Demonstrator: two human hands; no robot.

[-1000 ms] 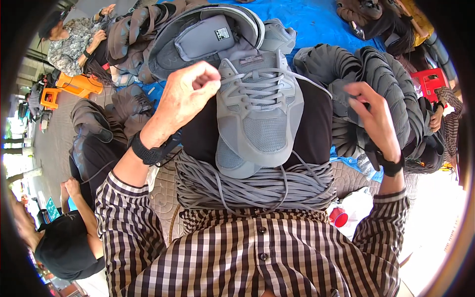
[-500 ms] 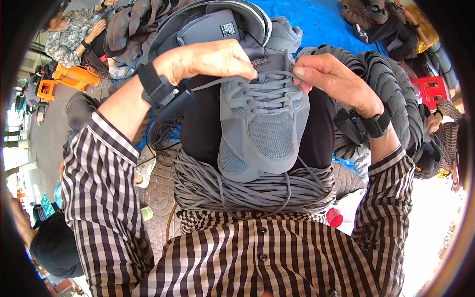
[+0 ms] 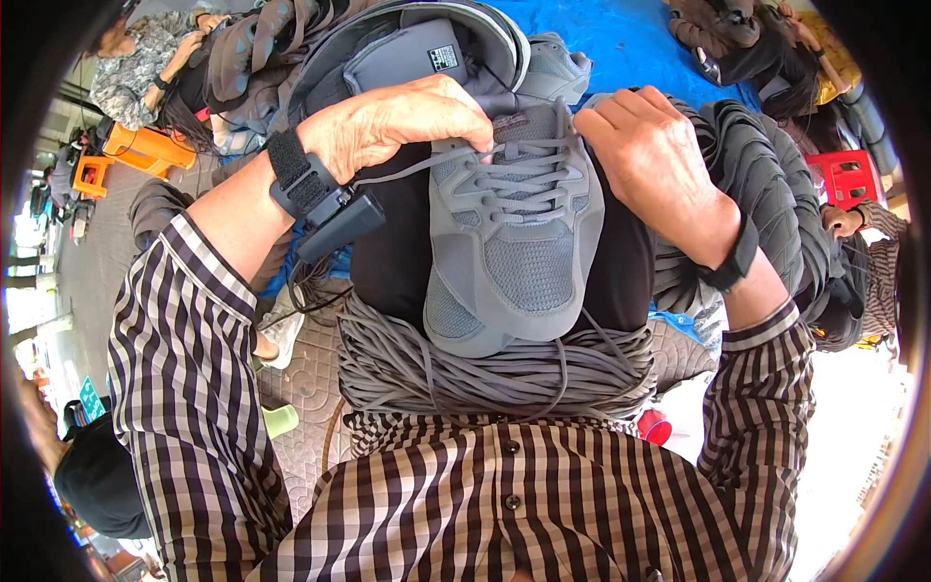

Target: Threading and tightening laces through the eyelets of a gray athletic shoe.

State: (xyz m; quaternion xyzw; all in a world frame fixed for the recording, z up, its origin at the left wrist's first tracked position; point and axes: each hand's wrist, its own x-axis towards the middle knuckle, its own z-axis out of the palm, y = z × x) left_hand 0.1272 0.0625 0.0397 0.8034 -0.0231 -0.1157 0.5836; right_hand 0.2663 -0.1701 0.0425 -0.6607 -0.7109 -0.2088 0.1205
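A grey mesh shoe (image 3: pixel 529 276) rests on my lap, toe toward my body. Its grey shoelace (image 3: pixel 524 184) crosses the tongue through several eyelets. My left hand (image 3: pixel 402 121) is closed, thumb and fingertips pinching at the upper left eyelets. A loose lace end (image 3: pixel 412 172) trails from there toward my wrist. On the shoe's upper right edge, my right hand (image 3: pixel 655 160) is closed with its back up. Its fingertips are hidden, so what they hold cannot be made out. A thick bundle of grey laces (image 3: pixel 485 378) lies across my lap below the toe.
Beyond the shoe stands a round container (image 3: pixel 388 53) with grey shoe pieces, beside another grey shoe (image 3: pixel 555 73). Strung grey shoe parts (image 3: pixel 766 184) are heaped at right. A blue sheet (image 3: pixel 630 44), orange stool (image 3: pixel 150 147), red stool (image 3: pixel 846 177) and other people surround me.
My right hand has turned back-up and moved from a thumb-and-finger pinch on the lace to the shoe's upper right edge. My left hand has shifted slightly down and left at the eyelets.
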